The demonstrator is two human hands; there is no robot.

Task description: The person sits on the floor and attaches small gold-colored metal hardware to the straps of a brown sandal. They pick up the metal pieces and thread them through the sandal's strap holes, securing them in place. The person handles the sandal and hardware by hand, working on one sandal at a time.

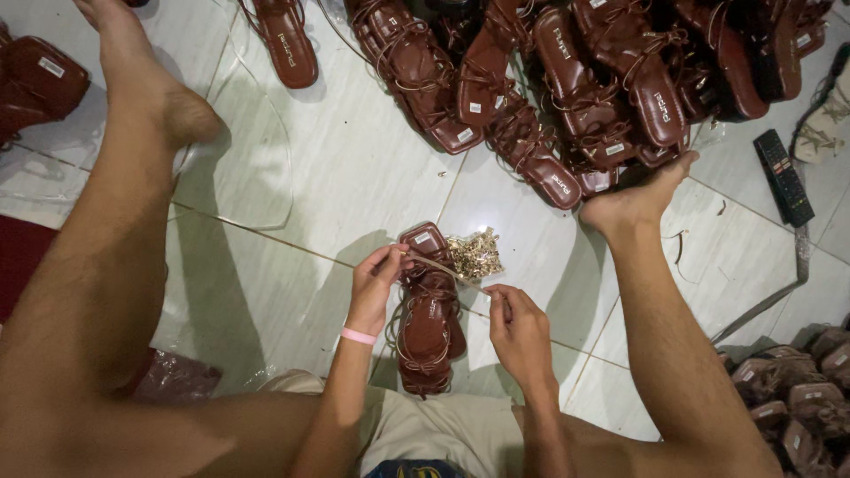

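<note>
Seated on a tiled floor point(354, 177), left hand point(376, 279) and right hand point(516, 329) pinch a thin strap point(447, 272) over one dark-brown lace-up leather sandal point(428, 327) (many unworked sandals point(567, 80) apparently remain).

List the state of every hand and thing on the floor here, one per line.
left hand: pinching one end of the lace
right hand: pinching the other end
lace: pulled taut between both hands
brown sandal: flat on the tile, sole down, laces loose
bag of gold bits: lying beside the sandal's top
sandal pile: heaped, unsorted
remote control: lying face up
</note>
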